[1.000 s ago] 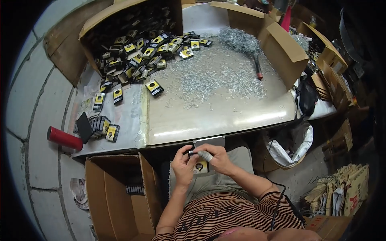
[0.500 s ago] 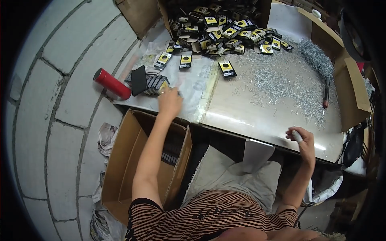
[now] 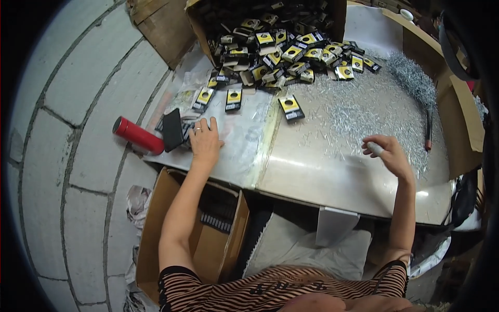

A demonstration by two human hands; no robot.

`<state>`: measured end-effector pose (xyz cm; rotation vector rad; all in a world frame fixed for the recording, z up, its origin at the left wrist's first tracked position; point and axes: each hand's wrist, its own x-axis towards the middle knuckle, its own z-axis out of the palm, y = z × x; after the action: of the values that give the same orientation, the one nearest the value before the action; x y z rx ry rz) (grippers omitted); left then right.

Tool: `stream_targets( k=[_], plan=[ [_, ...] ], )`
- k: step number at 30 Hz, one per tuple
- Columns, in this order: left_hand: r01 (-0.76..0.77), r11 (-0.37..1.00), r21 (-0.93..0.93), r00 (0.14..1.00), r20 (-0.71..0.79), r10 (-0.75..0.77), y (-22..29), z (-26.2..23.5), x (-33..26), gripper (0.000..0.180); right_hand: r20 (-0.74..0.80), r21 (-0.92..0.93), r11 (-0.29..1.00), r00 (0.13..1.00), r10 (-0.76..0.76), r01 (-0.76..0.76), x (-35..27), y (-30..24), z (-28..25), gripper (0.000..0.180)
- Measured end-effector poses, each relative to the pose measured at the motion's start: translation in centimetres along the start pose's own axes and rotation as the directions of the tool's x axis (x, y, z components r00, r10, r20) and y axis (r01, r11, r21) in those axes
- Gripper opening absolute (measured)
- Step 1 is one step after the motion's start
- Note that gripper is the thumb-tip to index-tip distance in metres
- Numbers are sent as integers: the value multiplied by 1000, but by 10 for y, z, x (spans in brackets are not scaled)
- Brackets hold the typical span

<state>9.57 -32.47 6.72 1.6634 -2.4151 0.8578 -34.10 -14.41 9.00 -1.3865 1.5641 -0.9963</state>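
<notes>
My left hand [image 3: 205,143] lies palm down with its fingers spread, over a row of small dark boxes [image 3: 188,128] at the left of the table. A ring shows on one finger. Right beside it, a black flat phone-like slab [image 3: 173,129] leans on the row. My right hand [image 3: 387,152] hovers over the right part of the table with fingers curled toward a thumb wrapped in grey; anything held there is too small to make out. Beyond it lie many loose bent metal wire pieces [image 3: 345,117]. A single black-and-yellow box [image 3: 291,107] sits between the hands.
A red flask [image 3: 138,136] lies tilted at the left edge. Behind, a big carton [image 3: 200,31] spills many small black-and-yellow boxes [image 3: 293,53]. An open cardboard box [image 3: 150,234] with dark packs inside stands below the table. Cardboard walls [image 3: 462,109] and a dark rod [image 3: 429,130] are at right.
My left hand has shifted slightly left, its fingers now spread over the boxes. My right hand has moved up, further over the table toward the wire pieces. The view has tilted a little.
</notes>
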Motion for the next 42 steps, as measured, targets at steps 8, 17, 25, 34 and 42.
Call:
stream_targets(
  k=[8,17,25,34,42],
  plan=[
    [331,816,-473,940,246,-238,-90,132,145,74,260,-843,406,928,-268,353,41,41,39,50],
    [238,533,-812,965,134,-226,29,21,150,44,195,-712,644,960,-201,279,-46,45,3,58],
    [123,-787,-605,992,89,86,142,-126,-7,40,-44,-796,578,936,-350,179,-42,65,64,56],
    [628,-714,-310,745,507,435,176,-77,-257,41,-273,-539,842,938,-215,35,-79,56,55,50],
    [638,-59,-768,551,401,732,257,-16,-287,32,-308,-819,573,875,-373,-44,-75,59,91,47]
  ],
)
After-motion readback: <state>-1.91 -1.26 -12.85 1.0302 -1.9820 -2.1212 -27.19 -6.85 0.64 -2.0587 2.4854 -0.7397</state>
